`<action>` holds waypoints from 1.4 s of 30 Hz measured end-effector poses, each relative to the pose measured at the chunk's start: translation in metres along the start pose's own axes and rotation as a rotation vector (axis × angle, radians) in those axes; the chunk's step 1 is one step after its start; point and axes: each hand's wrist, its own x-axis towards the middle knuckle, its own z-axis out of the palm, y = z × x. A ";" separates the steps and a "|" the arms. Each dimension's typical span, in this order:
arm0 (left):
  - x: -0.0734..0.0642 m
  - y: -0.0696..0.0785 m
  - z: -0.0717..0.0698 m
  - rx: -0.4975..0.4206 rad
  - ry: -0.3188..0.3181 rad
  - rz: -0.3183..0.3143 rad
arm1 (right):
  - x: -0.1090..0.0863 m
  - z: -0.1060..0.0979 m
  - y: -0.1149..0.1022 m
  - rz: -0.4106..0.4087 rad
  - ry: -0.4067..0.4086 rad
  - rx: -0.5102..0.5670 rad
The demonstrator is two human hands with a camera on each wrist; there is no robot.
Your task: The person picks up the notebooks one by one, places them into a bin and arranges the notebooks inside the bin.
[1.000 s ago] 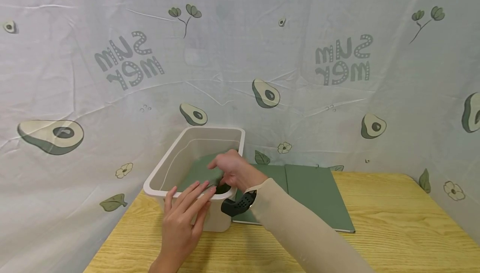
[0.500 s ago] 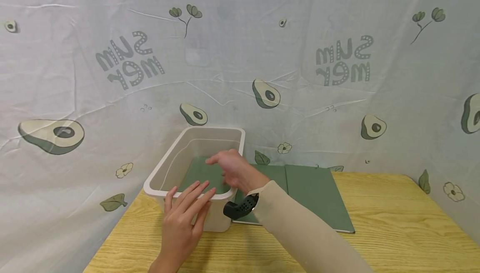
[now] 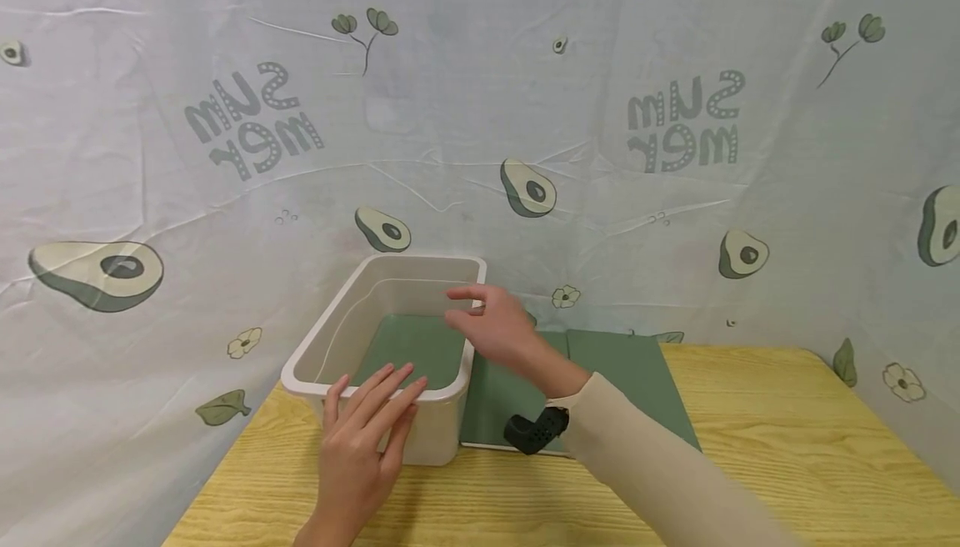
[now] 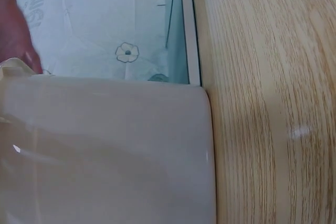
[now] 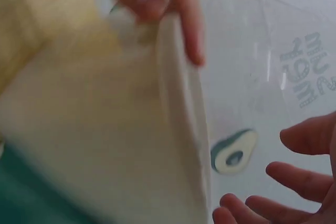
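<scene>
A white plastic bin point(image 3: 438, 430) stands on the table, with a flat green panel point(image 3: 412, 347) lying inside it. My left hand point(image 3: 358, 455) rests on the bin's near rim, fingers extended over the edge. Above the bin's right rim is my right hand point(image 3: 495, 326), thumb and fingers spread apart with nothing between them. The right wrist view also shows this right hand point(image 5: 299, 182) beside the bin point(image 5: 105, 119), fingers parted. In the left wrist view the bin's outer wall point(image 4: 105, 156) fills much of the frame.
A green board with a seam point(image 3: 630, 372) lies on the wooden table point(image 3: 787, 430), right against the bin's right side. Behind everything hangs a pale curtain point(image 3: 465, 97) printed with avocados and lettering. A black watch point(image 3: 536, 430) is on the right wrist.
The green panel's near right part has dropped flat in the bin as my right hand let it go. That hand has then risen out to the right. The left hand has stayed on the rim.
</scene>
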 end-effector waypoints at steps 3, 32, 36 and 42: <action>0.000 -0.001 0.000 0.000 0.001 -0.003 | -0.007 -0.017 0.015 -0.102 0.054 -0.249; -0.002 -0.001 0.000 0.001 0.015 0.002 | -0.094 -0.146 0.199 0.129 -0.022 -0.639; -0.003 -0.002 0.000 0.003 0.003 -0.005 | -0.098 -0.143 0.214 0.181 -0.089 -0.560; -0.003 -0.002 -0.001 0.005 -0.006 -0.009 | -0.101 -0.137 0.227 0.210 -0.135 -0.531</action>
